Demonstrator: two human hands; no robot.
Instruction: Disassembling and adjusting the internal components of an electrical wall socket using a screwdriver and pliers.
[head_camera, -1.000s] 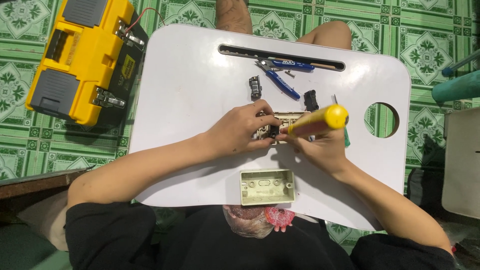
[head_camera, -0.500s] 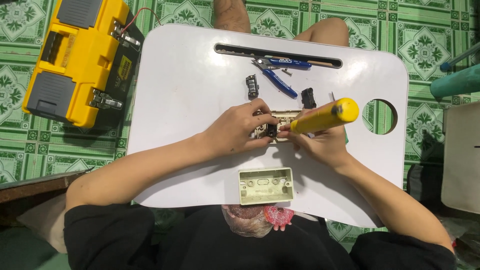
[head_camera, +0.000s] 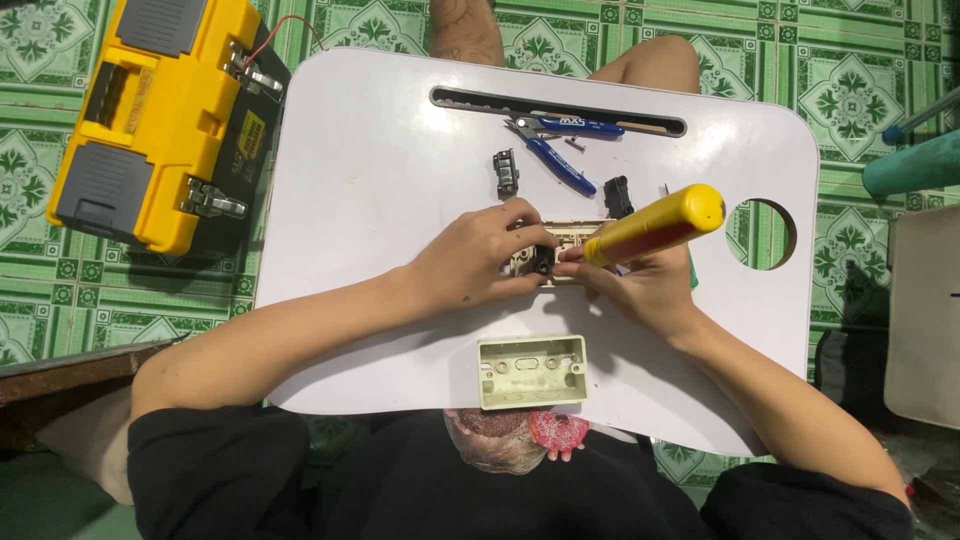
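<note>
My left hand (head_camera: 478, 260) grips a cream switch frame (head_camera: 572, 236) with a small black module (head_camera: 543, 260) in it, at the middle of a white lap table (head_camera: 380, 180). My right hand (head_camera: 640, 285) holds a yellow-handled screwdriver (head_camera: 655, 225), its tip pointed at the frame. An open cream wall box (head_camera: 532, 371) lies near the table's front edge, below both hands.
Blue-handled pliers (head_camera: 560, 150) lie by the table's long slot (head_camera: 480, 100). Two loose black modules (head_camera: 506, 172) (head_camera: 618, 195) sit near them. A round hole (head_camera: 762, 233) is at the table's right. A yellow toolbox (head_camera: 150, 120) stands on the green tiled floor at left.
The screwdriver handle has tilted slightly, swinging a little to the right. Both hands stay on the switch frame.
</note>
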